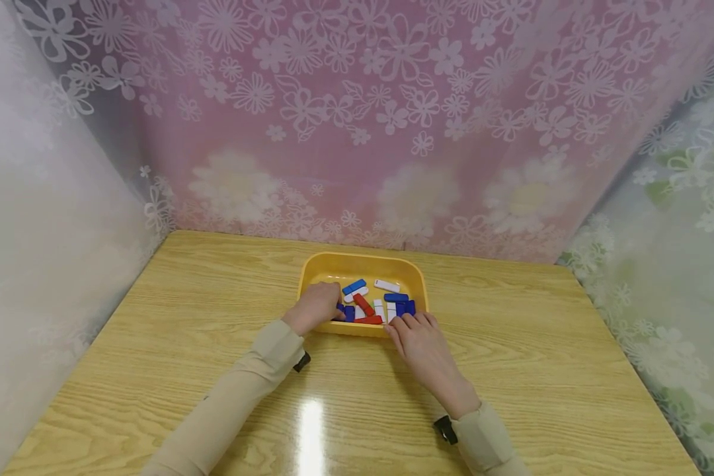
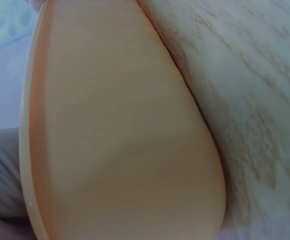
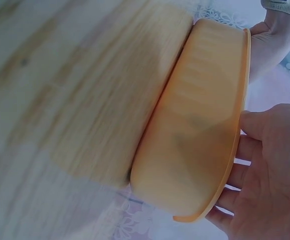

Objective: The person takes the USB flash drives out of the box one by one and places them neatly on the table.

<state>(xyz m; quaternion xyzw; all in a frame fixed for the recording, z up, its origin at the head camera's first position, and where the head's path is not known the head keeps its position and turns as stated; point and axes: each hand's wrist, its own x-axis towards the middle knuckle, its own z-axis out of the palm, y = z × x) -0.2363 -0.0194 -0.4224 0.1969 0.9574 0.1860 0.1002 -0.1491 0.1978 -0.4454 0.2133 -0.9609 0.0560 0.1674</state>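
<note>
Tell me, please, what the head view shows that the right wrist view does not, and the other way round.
Only the head view shows the blue pieces, red pieces and white pieces inside the yellow tub. Only the right wrist view shows bright gaps between the fingers of the right grip. Both show the yellow tub, the right grip, the left grip, the wooden table and the flowered cloth.

Behind the wood-grain table (image 1: 541,370), streaked by 1 bright reflection (image 1: 311,436), rises a pink floral backdrop (image 1: 345,145), with a whitish sheet (image 1: 41,251) at left and a green-tinged sheet (image 1: 672,264) at right.
</note>
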